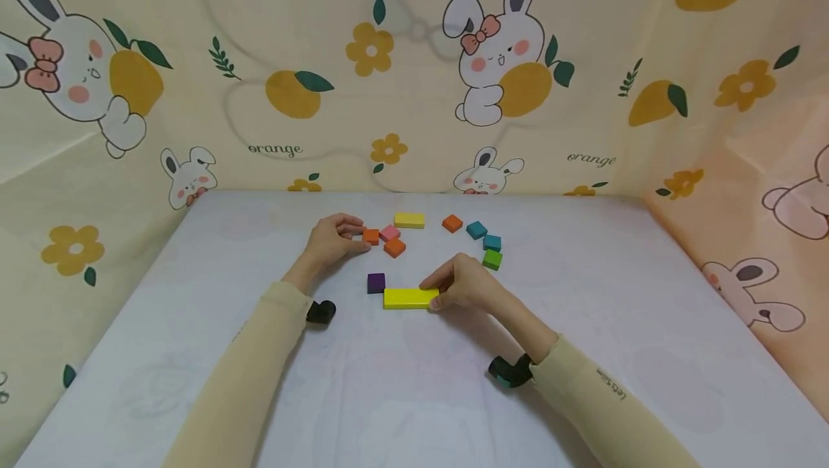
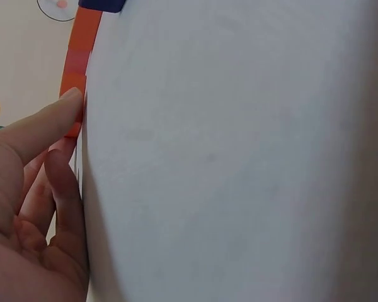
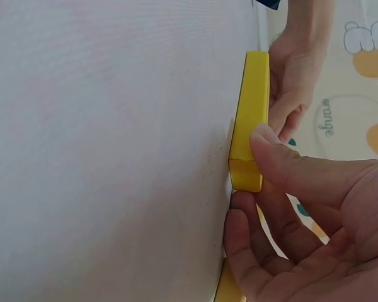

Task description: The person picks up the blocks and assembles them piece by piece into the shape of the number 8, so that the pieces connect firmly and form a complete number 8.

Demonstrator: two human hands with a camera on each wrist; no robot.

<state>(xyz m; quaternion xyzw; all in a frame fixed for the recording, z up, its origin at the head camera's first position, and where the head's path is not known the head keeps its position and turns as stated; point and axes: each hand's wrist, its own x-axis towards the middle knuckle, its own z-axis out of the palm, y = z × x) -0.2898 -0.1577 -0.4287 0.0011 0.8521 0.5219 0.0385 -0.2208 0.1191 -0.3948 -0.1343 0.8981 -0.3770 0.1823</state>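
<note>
With thumb and fingers, my left hand (image 1: pixel 332 241) pinches an orange block (image 1: pixel 371 236) at the left of a small cluster. A pink block (image 1: pixel 390 233) and another orange block (image 1: pixel 394 248) lie right beside it. My right hand (image 1: pixel 465 284) grips the right end of a long yellow block (image 1: pixel 408 299), thumb on the near side and fingers on the far side. In the right wrist view that yellow block (image 3: pixel 251 113) lies flat along the table under the thumb. A dark purple block (image 1: pixel 376 283) sits at its far left corner.
Behind the cluster lies a second yellow block (image 1: pixel 409 220). To the right, an orange block (image 1: pixel 452 223), two teal blocks (image 1: pixel 476 230) and a green block (image 1: pixel 492 260) form a curve. A patterned cloth (image 1: pixel 414 93) hangs behind the white table (image 1: pixel 414 396).
</note>
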